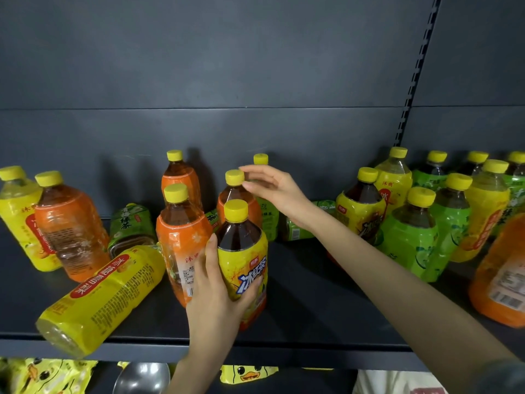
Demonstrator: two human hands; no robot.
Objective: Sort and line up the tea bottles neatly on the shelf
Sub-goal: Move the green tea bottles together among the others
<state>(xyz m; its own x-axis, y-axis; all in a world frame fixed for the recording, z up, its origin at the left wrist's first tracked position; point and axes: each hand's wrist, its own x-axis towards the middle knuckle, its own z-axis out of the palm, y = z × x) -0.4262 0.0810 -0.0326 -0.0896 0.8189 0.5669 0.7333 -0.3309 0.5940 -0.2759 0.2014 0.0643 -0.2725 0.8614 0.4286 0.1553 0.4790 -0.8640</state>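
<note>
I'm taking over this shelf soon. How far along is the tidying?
Early. Three orange bottles stand grouped in the middle. The left hand grips a dark tea bottle at the front; the right hand reaches to an orange bottle's cap. Left: a yellow bottle and a green bottle lie on their sides, and colours on the right are mixed.

Free shelf (pixel 312 302) ctr-right; toppled bottle (pixel 105 291) left.
</note>
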